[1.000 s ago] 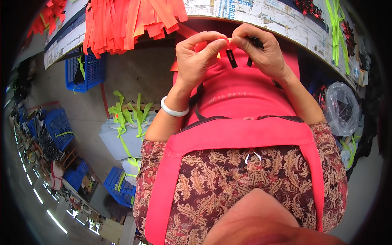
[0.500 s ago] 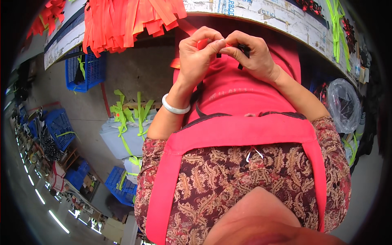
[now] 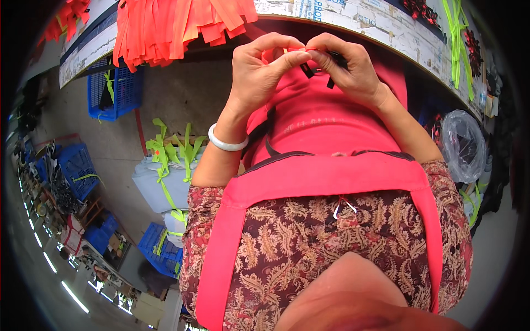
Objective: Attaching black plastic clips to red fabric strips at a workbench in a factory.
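Note:
My left hand (image 3: 260, 74) and my right hand (image 3: 353, 69) meet at the fingertips above the lap of my red apron (image 3: 337, 132), close to the table edge. Pinched in the left fingers is an orange-red fabric strip (image 3: 271, 55), partly covered by the hand. The right hand is closed around small black pieces; one black piece (image 3: 307, 70) shows between the hands, and another sticks out below the right fingers. Their exact kind is hidden by my fingers. A pale bangle (image 3: 227, 145) circles my left wrist.
A thick bundle of orange-red strips (image 3: 171, 30) hangs over the edge of the worktable (image 3: 353, 16). Yellow-green strips (image 3: 456, 44) lie at the right. Blue crates (image 3: 128, 99) stand on the floor at left, near a grey stack (image 3: 146, 187). A clear plastic bag (image 3: 464, 146) hangs at right.
My left hand has shifted slightly left and up, its fingers more arched. Black pieces now show more plainly between and below the fingers. The fingertips still meet.

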